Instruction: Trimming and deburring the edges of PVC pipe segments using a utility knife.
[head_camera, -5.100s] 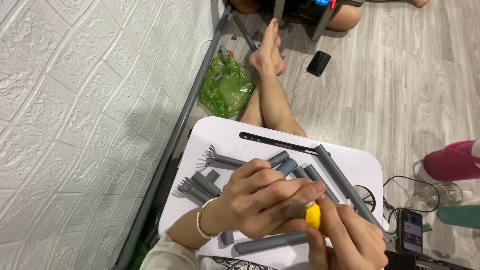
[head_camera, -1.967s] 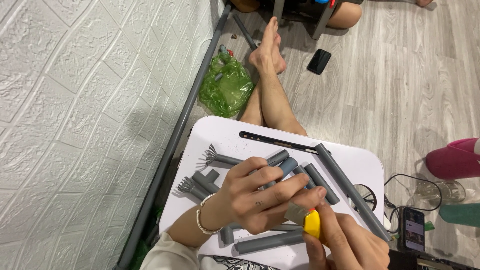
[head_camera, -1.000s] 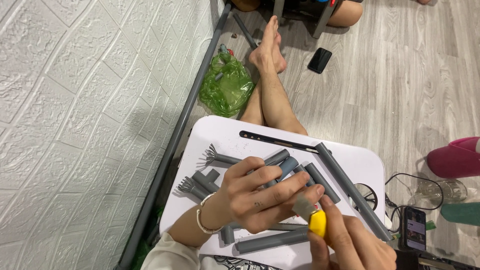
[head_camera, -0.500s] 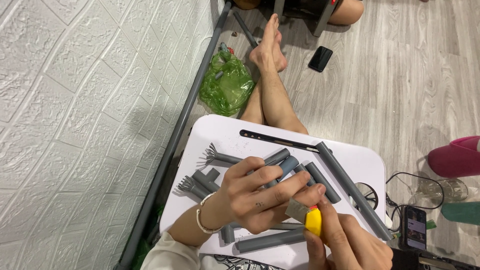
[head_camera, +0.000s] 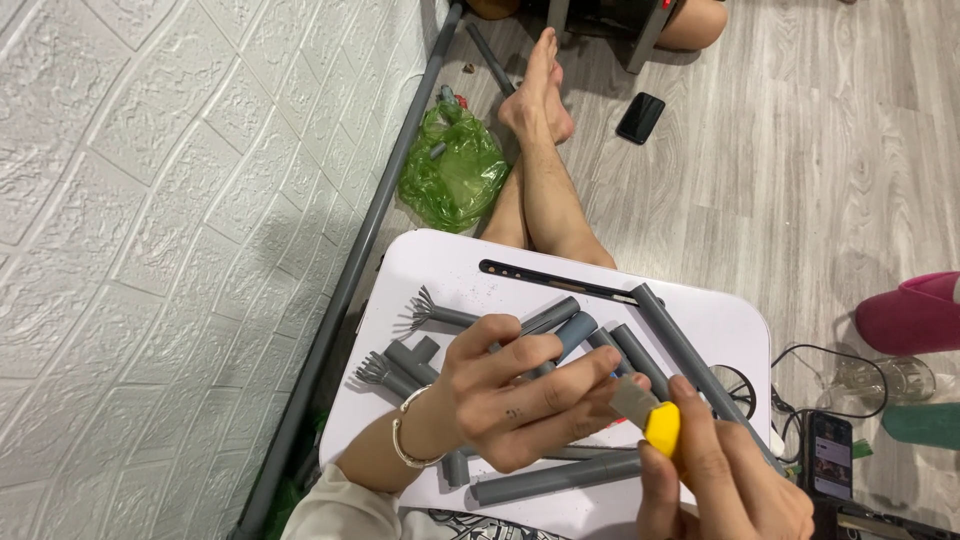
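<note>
Firmly my left hand (head_camera: 510, 400) grips a stiff, light grey pipe (head_camera: 560, 338) over the bench (head_camera: 450, 270); my right hand (head_camera: 725, 480) closes on a yellow knife (head_camera: 655, 420), blade just beside my fingertips.

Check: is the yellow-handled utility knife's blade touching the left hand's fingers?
Cannot tell. In the head view the yellow-handled utility knife in the right hand meets the left hand at its fingertips, but whether blade meets skin is hidden.

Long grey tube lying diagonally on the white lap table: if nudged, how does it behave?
The long grey tube looks like rigid plastic pipe, so probably stiff and light. Being round on the smooth white table, it would likely roll, though neighbouring short grey tubes might stop it.
</note>
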